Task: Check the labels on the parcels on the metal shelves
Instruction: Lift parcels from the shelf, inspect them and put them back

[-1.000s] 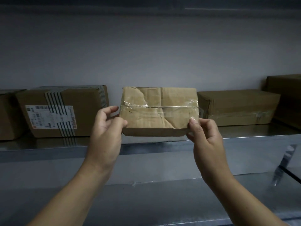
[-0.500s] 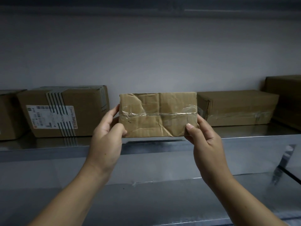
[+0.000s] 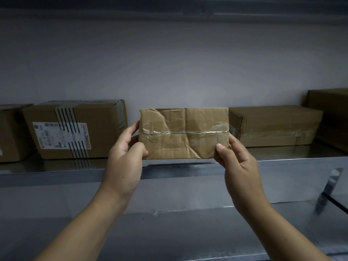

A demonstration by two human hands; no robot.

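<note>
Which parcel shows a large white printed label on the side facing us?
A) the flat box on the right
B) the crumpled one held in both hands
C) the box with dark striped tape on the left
C: the white label sits on the front of the striped-tape box; the held parcel shows only clear tape.

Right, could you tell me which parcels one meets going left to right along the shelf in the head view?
Cut-off brown cardboard box → white-labelled brown box with striped tape → crumpled clear-taped brown parcel held by left hand and right hand → low brown taped box → tall brown box at the edge.
</note>
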